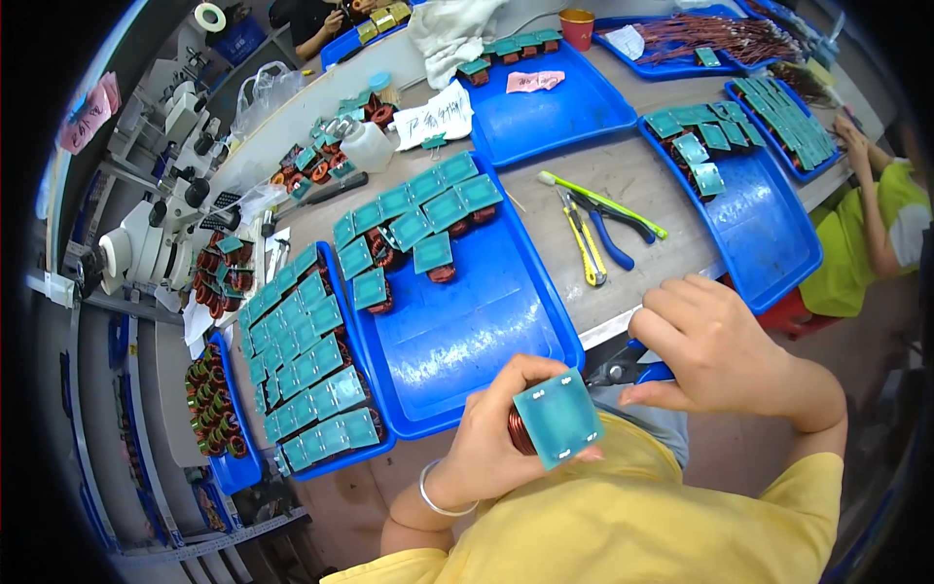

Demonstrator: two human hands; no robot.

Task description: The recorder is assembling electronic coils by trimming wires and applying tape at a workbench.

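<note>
My left hand (486,428), with a bangle at the wrist, is closed around a copper-wound coil (521,429) capped by a square green board (559,419). The board faces up, with small silvery marks near its corners. In my right hand (715,341) is a pair of blue-handled side cutters (615,372), its jaws just right of the board and apart from it. My fingers partly hide the handles. Beyond my hands, a blue tray (467,341) carries several similar coils with boards (409,229) along its far and left sides.
Behind my right hand lie a green brush (608,206), blue-handled pliers (617,251) and a yellow utility knife (587,255). More blue trays stand left (341,465), far (555,136) and right (769,253). Microscopes (141,238) line the left. A person in a lime shirt (876,224) works at right.
</note>
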